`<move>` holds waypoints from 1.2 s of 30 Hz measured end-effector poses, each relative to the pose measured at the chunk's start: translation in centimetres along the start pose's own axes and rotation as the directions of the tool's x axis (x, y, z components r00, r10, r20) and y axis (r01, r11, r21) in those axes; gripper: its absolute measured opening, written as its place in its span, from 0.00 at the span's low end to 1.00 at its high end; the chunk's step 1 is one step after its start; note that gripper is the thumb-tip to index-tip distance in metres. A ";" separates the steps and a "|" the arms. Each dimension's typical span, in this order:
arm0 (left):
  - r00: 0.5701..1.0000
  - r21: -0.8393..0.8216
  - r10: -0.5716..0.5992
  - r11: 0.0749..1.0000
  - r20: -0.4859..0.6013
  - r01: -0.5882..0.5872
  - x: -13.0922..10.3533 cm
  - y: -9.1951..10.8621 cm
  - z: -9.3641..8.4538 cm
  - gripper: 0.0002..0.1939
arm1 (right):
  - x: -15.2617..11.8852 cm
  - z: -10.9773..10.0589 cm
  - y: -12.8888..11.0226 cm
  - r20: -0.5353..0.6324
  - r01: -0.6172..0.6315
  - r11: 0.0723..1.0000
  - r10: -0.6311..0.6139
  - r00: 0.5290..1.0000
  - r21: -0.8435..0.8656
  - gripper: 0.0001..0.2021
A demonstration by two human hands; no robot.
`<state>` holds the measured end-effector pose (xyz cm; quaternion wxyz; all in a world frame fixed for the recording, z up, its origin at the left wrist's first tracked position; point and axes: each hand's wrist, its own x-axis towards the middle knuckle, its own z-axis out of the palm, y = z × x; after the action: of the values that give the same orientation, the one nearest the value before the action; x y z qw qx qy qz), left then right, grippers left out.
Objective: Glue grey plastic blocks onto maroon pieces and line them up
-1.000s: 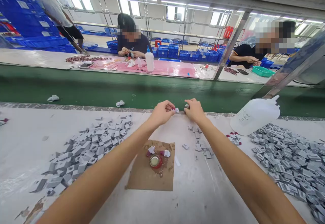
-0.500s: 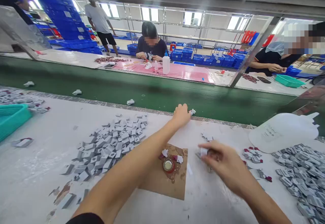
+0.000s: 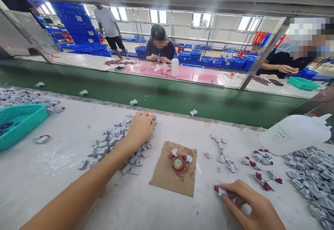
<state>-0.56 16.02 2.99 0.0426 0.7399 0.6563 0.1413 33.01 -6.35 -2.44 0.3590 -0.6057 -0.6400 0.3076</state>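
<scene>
My left hand (image 3: pixel 141 127) reaches over the pile of grey parts (image 3: pixel 106 143), its fingers bent down at the pile's far right edge; what they hold, if anything, is hidden. Near the front right, my right hand (image 3: pixel 245 202) pinches a small grey and dark red part (image 3: pixel 221 191) between thumb and fingertips. Between the hands lies a brown cardboard square (image 3: pixel 172 183) bearing a round red-rimmed container (image 3: pixel 177 164), wet patches and two grey and red pieces (image 3: pixel 188 158). Loose grey parts (image 3: pixel 226 159) lie beyond my right hand.
Another grey pile (image 3: pixel 313 178) and a white bottle (image 3: pixel 294 134) are at the right. A teal basket (image 3: pixel 26 125) stands at the left. Across the green belt (image 3: pixel 161 99), which carries several small pieces, a person (image 3: pixel 160 47) sits working; others are at the sides.
My left hand has moved left from the belt's edge to the grey pile. My right hand has come nearer and now shows a grey and red part. The view has shifted slightly.
</scene>
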 end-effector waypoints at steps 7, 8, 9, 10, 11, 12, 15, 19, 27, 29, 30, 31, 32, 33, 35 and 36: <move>0.987 -0.276 0.120 0.957 0.107 -0.086 -5.5 2.4 -0.3 0.08 | 4.6 3.1 -5.4 0.010 -0.096 0.962 0.097 0.995 0.256 0.14; 0.984 -0.318 0.130 0.944 0.124 -0.085 -7.0 2.5 -0.2 0.08 | 5.2 3.7 -5.8 0.022 -0.083 0.958 0.080 0.997 0.276 0.14; 0.983 -0.362 0.128 0.929 0.130 -0.073 -8.4 2.4 0.0 0.07 | 5.7 4.1 -6.2 0.029 -0.065 0.957 0.059 0.998 0.283 0.13; 0.985 -0.406 0.114 0.912 0.133 -0.051 -9.7 2.3 0.2 0.06 | 6.1 4.5 -6.4 0.031 -0.042 0.959 0.034 0.999 0.279 0.12; 0.986 -0.448 0.094 0.894 0.137 -0.023 -10.8 2.0 0.4 0.05 | 6.3 4.9 -6.5 0.033 -0.014 0.963 0.006 0.999 0.268 0.11; 0.987 -0.482 0.074 0.876 0.144 0.005 -11.8 1.8 0.7 0.04 | 6.5 5.2 -6.5 0.037 0.011 0.967 -0.021 0.999 0.254 0.11; 0.988 -0.504 0.032 0.862 0.153 0.050 -13.7 1.3 1.2 0.04 | 6.7 5.8 -6.4 0.045 0.067 0.972 -0.079 0.996 0.225 0.10; 0.991 -0.485 0.038 0.874 0.132 0.031 -14.5 1.2 1.6 0.04 | 6.8 6.1 -6.2 0.053 0.117 0.973 -0.130 0.990 0.197 0.09; 0.990 -0.496 0.119 0.866 0.080 -0.064 -14.2 1.3 2.7 0.11 | 7.0 6.2 -6.5 0.039 0.140 0.975 -0.149 0.988 0.173 0.10; 0.988 -0.505 0.120 0.861 0.097 -0.056 -14.1 1.4 2.3 0.11 | 7.0 6.2 -6.7 0.036 0.132 0.976 -0.141 0.989 0.176 0.10; 0.988 -0.517 0.109 0.855 0.107 -0.038 -14.0 1.5 2.0 0.11 | 7.0 6.2 -6.8 0.038 0.119 0.976 -0.128 0.991 0.181 0.10; 0.989 -0.537 0.088 0.843 0.116 -0.012 -13.9 1.7 1.7 0.10 | 7.0 6.1 -6.8 0.040 0.095 0.976 -0.105 0.994 0.198 0.10; 0.989 -0.570 0.066 0.822 0.131 0.021 -13.7 1.9 1.3 0.10 | 7.0 6.0 -6.9 0.044 0.057 0.970 -0.069 0.997 0.235 0.09; 0.987 -0.619 0.045 0.783 0.155 0.062 -13.6 2.2 1.0 0.10 | 7.0 5.9 -7.0 0.049 0.005 0.955 -0.020 0.999 0.297 0.09; 0.975 -0.754 0.024 0.639 0.221 0.155 -13.4 3.1 0.4 0.11 | 7.0 5.7 -7.0 0.080 -0.115 0.879 0.088 0.993 0.463 0.09; 0.966 -0.816 0.029 0.543 0.257 0.201 -13.3 3.6 0.1 0.13 | 7.1 5.6 -7.0 0.098 -0.164 0.820 0.132 0.986 0.548 0.11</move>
<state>1.61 2.48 1.77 0.4752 0.6081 0.5350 0.3437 24.41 0.37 0.84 0.4760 -0.5147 -0.4842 0.5235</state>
